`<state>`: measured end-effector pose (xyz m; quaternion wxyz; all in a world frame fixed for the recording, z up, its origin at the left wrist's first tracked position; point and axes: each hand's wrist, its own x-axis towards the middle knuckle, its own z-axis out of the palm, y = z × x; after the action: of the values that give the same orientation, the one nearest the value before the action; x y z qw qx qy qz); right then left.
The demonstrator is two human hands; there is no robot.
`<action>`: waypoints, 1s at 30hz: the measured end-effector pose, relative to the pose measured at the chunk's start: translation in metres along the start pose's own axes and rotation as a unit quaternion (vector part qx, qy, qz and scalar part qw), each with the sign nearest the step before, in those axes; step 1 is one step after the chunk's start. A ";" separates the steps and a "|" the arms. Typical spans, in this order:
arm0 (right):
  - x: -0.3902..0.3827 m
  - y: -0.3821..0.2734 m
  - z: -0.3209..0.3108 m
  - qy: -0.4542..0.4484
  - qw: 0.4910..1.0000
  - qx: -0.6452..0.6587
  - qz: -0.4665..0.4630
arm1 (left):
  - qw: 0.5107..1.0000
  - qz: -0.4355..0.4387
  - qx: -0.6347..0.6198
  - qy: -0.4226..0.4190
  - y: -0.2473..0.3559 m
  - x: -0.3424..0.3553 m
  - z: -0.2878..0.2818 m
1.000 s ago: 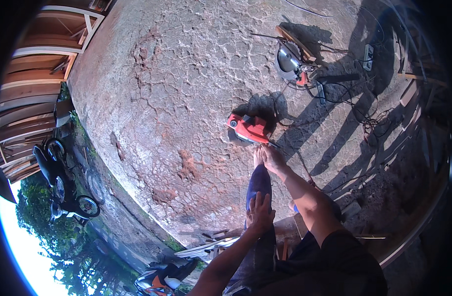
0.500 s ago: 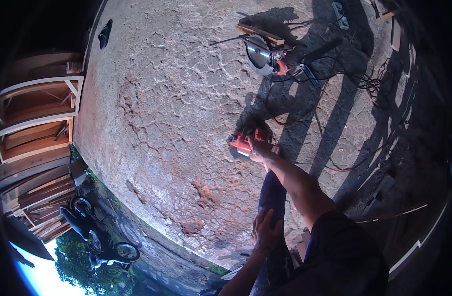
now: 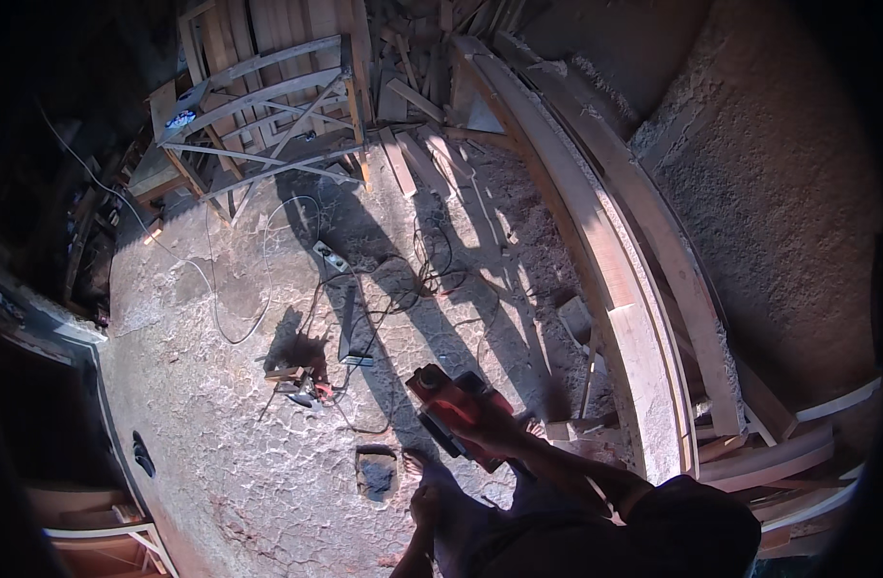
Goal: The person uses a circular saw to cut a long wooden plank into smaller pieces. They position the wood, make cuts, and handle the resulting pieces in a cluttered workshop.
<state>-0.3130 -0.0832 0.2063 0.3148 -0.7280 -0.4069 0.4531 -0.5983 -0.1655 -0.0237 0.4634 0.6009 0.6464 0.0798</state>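
My right hand (image 3: pixel 499 433) is closed around a red and black electric hand planer (image 3: pixel 450 405), held up above the floor in front of me. A dark round knob shows at the planer's far end, and its body is tilted. Lower and to the left, my left hand (image 3: pixel 425 506) hangs beside my leg. Its fingers lie in shadow, and their pose is hard to make out. On the ground between my feet and the saw is a dark square block or hollow (image 3: pixel 376 475). A circular saw (image 3: pixel 307 388) with a wood piece rests on the cracked floor ahead.
A power strip (image 3: pixel 332 255) and tangled cables (image 3: pixel 424 279) lie ahead. Long timber beams (image 3: pixel 615 260) stretch along the right. A wooden frame (image 3: pixel 268 91) stands at the back left, with boards (image 3: pixel 398 164) beside it. A dark shoe (image 3: pixel 143 455) lies at left.
The planer has come up off the floor in my right hand. My view has swung right, toward the timber and wooden frame. My left hand has come off my thigh.
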 end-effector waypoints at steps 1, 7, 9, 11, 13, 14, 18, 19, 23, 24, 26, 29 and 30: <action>-0.014 0.010 -0.025 0.045 0.997 0.058 -0.028 | 1.000 0.010 -0.006 0.007 0.008 0.017 0.002; -0.105 0.008 -0.176 0.226 0.957 0.184 0.005 | 0.983 0.183 0.021 -0.012 0.179 0.117 0.060; -0.124 0.001 -0.211 0.203 0.882 0.425 0.016 | 0.988 0.153 -0.030 0.000 0.252 0.136 0.087; -0.156 0.046 -0.245 0.270 0.870 0.411 0.015 | 0.982 0.124 -0.129 -0.063 0.362 0.116 0.138; -0.194 0.046 -0.277 0.313 0.867 0.387 0.014 | 0.975 0.087 -0.168 -0.116 0.455 0.082 0.178; -0.206 0.042 -0.291 0.324 0.873 0.364 0.008 | 0.977 0.078 -0.154 -0.126 0.487 0.072 0.197; -0.212 0.046 -0.309 0.347 0.822 0.452 0.012 | 0.971 0.204 -0.121 -0.036 0.544 0.107 0.279; -0.214 0.051 -0.312 0.358 0.804 0.475 0.013 | 0.975 0.197 -0.092 -0.039 0.555 0.106 0.295; -0.197 0.053 -0.326 0.403 0.768 0.497 -0.027 | 0.983 0.176 -0.009 -0.051 0.574 0.116 0.320; -0.194 0.050 -0.329 0.411 0.762 0.499 -0.036 | 0.983 0.175 0.004 -0.058 0.575 0.117 0.321; -0.177 0.044 -0.341 0.418 0.757 0.498 -0.055 | 0.981 0.179 0.008 -0.071 0.580 0.121 0.321; -0.149 0.031 -0.352 0.409 0.752 0.508 -0.095 | 0.978 0.194 -0.008 -0.081 0.585 0.126 0.289; -0.145 0.026 -0.354 0.406 0.750 0.511 -0.108 | 0.975 0.200 -0.027 -0.090 0.590 0.126 0.277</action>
<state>-0.0178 -0.2550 0.3819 0.8220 -0.5254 -0.0246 0.2182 0.0279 -0.0277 0.1483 0.5100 0.7101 0.4665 0.1340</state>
